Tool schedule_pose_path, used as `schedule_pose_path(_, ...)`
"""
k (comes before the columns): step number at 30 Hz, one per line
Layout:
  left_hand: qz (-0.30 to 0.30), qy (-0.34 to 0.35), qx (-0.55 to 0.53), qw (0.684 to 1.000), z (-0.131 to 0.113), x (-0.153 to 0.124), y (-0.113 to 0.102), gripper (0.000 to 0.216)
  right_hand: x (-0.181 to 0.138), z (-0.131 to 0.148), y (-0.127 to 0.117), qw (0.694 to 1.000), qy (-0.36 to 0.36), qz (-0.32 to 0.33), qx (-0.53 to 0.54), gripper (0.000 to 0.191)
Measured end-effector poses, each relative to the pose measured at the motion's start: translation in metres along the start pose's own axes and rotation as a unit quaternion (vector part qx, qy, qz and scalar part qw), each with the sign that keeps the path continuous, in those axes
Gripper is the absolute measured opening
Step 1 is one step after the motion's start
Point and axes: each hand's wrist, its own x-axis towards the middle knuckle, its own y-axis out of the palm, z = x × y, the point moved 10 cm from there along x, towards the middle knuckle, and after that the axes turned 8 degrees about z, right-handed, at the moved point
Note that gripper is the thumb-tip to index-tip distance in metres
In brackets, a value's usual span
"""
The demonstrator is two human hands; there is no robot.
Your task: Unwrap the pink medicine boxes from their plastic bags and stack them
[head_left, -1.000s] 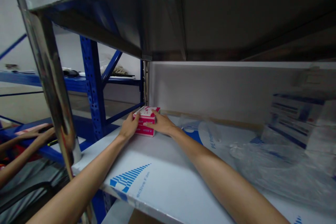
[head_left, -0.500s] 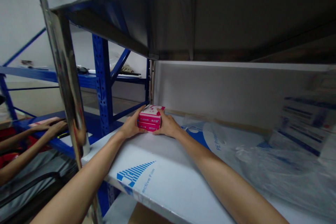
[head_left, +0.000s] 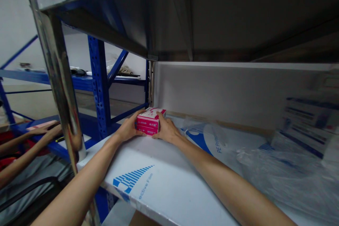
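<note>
Head view shows the pink boxes (head_left: 150, 122) in a small stack, sitting on the white shelf (head_left: 164, 169) at its back left corner. The left hand (head_left: 129, 129) presses on the left side of the stack and the right hand (head_left: 166, 130) presses on the right side, so the stack is squeezed between them. A white back wall (head_left: 225, 91) stands just behind. A clear plastic bag (head_left: 278, 173) lies near the right edge of the shelf. A shiny metal post (head_left: 59, 77) stands at the front left corner. Past it is a blue rack (head_left: 99, 88), where another person's hands (head_left: 50, 132) rest low down.
</note>
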Motion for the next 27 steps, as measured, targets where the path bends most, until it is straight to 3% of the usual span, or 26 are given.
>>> schedule_pose_path(7,-0.007,-0.021,-0.051,0.998,-0.001,-0.001,0.004,0.114,0.003,0.005,0.002,1.000,0.014,-0.011,0.000,0.119)
schedule_pose_path(14,-0.041,-0.131,-0.005,0.991,-0.001,-0.006,0.000,0.071,-0.002,0.011,0.000,0.999,0.044,0.001,-0.015,0.118)
schedule_pose_path(21,-0.055,-0.132,0.032,0.989,-0.013,-0.009,-0.002,0.076,-0.012,0.015,-0.014,0.999,-0.011,0.040,0.015,0.131)
schedule_pose_path(24,-0.121,-0.040,0.155,0.980,-0.043,-0.006,-0.014,0.068,-0.037,0.025,-0.051,0.997,-0.069,0.041,-0.016,0.111)
schedule_pose_path(27,-0.177,0.075,0.280,0.940,-0.094,-0.005,-0.008,0.054,-0.079,0.029,-0.104,0.990,-0.105,0.032,-0.087,0.061)
